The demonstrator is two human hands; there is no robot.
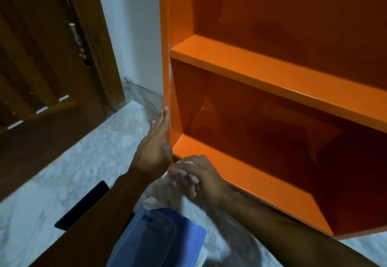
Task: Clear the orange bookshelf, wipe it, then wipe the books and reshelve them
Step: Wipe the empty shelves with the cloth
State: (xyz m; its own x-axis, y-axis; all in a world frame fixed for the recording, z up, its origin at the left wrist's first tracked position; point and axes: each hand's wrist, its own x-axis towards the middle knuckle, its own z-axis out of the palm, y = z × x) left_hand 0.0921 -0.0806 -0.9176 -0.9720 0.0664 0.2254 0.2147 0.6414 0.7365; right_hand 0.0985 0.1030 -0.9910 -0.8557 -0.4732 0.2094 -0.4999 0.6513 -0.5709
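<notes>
The orange bookshelf [272, 71] fills the right of the view, and both visible compartments hold nothing. My left hand [156, 147] lies flat with straight fingers against the shelf's outer left side, near the bottom. My right hand [201, 178] is at the shelf's lower left front corner, fingers curled round a pale cloth [165, 189] that is blurred by motion. A blue-covered book [163, 235] lies on the floor just below both hands.
A dark flat object [83, 206] lies on the floor, partly under my left forearm. A brown wooden door [41, 78] stands at the left, with a white wall [134, 36] between it and the shelf. The floor [94, 162] is pale marble.
</notes>
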